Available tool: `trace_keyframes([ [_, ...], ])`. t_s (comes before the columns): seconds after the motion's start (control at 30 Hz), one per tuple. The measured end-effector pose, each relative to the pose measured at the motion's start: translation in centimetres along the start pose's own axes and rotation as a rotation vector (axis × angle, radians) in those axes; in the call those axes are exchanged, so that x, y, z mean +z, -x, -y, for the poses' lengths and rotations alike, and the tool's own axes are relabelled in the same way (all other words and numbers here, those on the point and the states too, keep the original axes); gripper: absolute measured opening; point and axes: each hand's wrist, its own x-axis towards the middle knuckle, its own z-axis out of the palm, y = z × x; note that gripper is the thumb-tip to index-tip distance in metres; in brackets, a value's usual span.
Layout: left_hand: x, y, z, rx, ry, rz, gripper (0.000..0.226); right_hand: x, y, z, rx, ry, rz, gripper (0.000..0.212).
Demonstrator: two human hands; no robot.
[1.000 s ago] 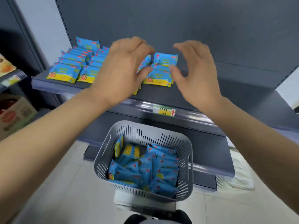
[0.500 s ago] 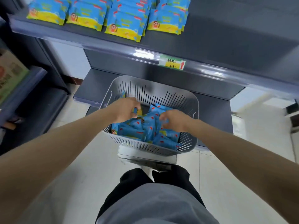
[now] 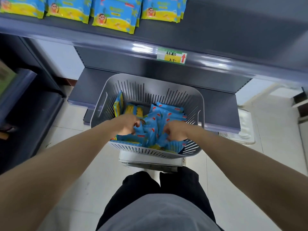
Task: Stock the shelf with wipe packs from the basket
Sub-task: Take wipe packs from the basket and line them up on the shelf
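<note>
My left hand [image 3: 128, 125] and right hand [image 3: 175, 131] are down in the basket [image 3: 150, 80], fingers curled round loose wipe packs [image 3: 156, 120]; I can't tell how many each holds. Step: pickup. The shelf [image 3: 225, 30] at 12 o'clock carries the stocked row [image 3: 115, 15], with a bare stretch toward 1 o'clock. Next, I judge: lift clear of the rim and lay the packs flat beside the row.

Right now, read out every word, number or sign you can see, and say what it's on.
"2.9": handwritten on the price tag on the shelf edge.
Red up arrow: same tag.
Handwritten characters above the number: not clearly readable.
Print on the wipe packs, on shelf and in basket: too blurred.
</note>
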Motion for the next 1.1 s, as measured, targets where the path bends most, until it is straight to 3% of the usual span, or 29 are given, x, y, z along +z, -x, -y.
trace_keyframes([
  [0.1,0.1,-0.8,0.5,-0.037,0.017,0.042,0.044,-2.9,1.0,-1.1,0.0,-0.108,-0.092,0.013],
  [0.23,0.3,-1.8,0.6,-0.06,0.003,0.088,0.046,-5.7,1.8,-2.2,0.059,-0.465,-0.184,0.011],
  [0.57,0.3,-2.8,-0.3,-0.016,-0.231,0.26,0.022,-6.6,0.7,-3.2,0.131,-0.894,-0.419,0.016],
  [0.7,0.4,-2.6,-0.4,-0.019,-0.257,0.314,0.024,-6.1,-0.8,-3.0,0.169,-0.83,-0.42,0.023],
  [0.83,0.3,-2.5,0.0,-0.009,-0.245,0.314,0.015,-4.8,-2.2,-2.4,0.195,-0.727,-0.389,0.011],
  [1.0,-1.1,-1.8,0.5,-0.03,-0.134,0.191,0.02,-3.3,-3.6,-2.2,0.228,-0.738,-0.382,0.013],
  [1.1,-2.7,-1.1,0.7,-0.039,-0.076,0.127,0.018,-2.9,-3.9,-2.0,0.233,-0.623,-0.315,0.021],
])
